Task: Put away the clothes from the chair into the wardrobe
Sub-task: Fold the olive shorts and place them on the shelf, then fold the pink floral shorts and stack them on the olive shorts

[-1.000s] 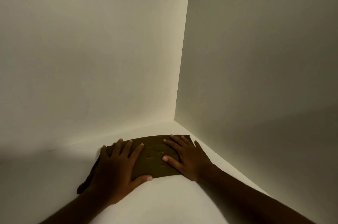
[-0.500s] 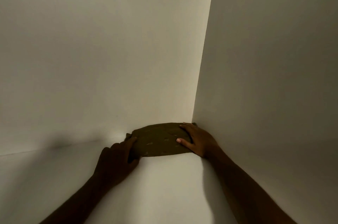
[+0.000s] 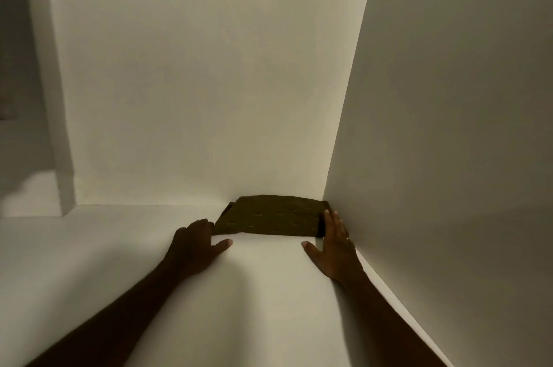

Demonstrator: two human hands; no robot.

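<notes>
The folded garment (image 3: 270, 217), dark olive with a small pattern, is lying flat on the wardrobe shelf (image 3: 119, 262), in the far right corner. Its back edge is touching the back wall (image 3: 209, 82) and its right edge is just beside the side wall (image 3: 449, 127). Its long axis is running left to right along the back wall.

Both hands are resting on the shelf in front of the garment, so it is lying ahead of the fingers, deeper inside. The left hand (image 3: 194, 242) is touching the front left corner with loosely bent fingers and the thumb spread out, gripping nothing. The right hand (image 3: 333, 247) is lying with its fingers straight and close together along the right edge, between the cloth and the side wall, thumb apart. Neither hand is clearly nearer.

The garment seems to be in its place already, so I think the hands are only needing to pull back toward the person. The front of the shelf is offering free room. To the left, the shelf is running open as far as an upright panel (image 3: 59, 127).
</notes>
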